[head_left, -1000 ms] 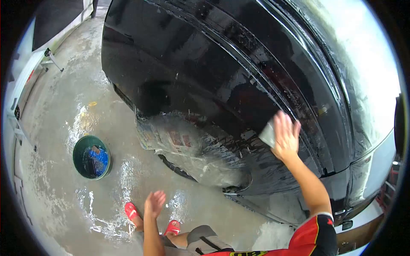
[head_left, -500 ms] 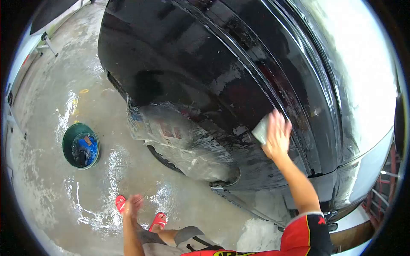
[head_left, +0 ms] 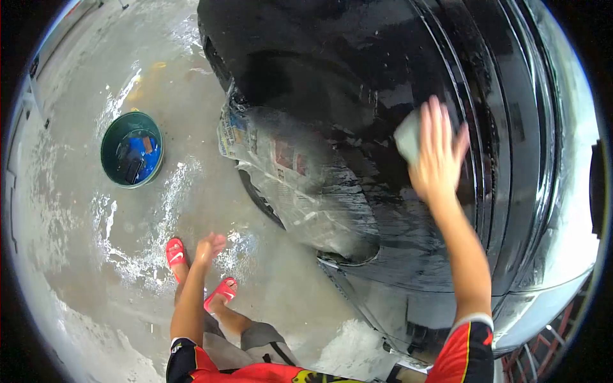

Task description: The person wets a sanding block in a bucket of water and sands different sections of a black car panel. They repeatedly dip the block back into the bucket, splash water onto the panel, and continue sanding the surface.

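Note:
My right hand (head_left: 439, 153) lies flat with fingers extended on the black side panel (head_left: 345, 70) of a car. Under its fingers is a pale grey-green sheet (head_left: 407, 136), pressed against the wet panel; its exact kind cannot be made out. Several long creases run along the body just beyond the fingertips. My left hand (head_left: 211, 247) hangs in the air over the floor, above the red sandals, its fingers loosely extended and nothing visible in them. Newspaper and clear film (head_left: 300, 185) cover the wheel arch area, left of my right hand.
A dark green bucket (head_left: 158, 167) with blue contents and a small brown block stands on the wet concrete floor (head_left: 70, 185). Red sandals (head_left: 221, 292) are on my feet near the car. Metal framework (head_left: 543, 351) shows at lower right.
My right hand and the sheet have slid farther forward along the panel, away from me. The view has shifted, so the bucket and car appear higher. My left arm shows more fully.

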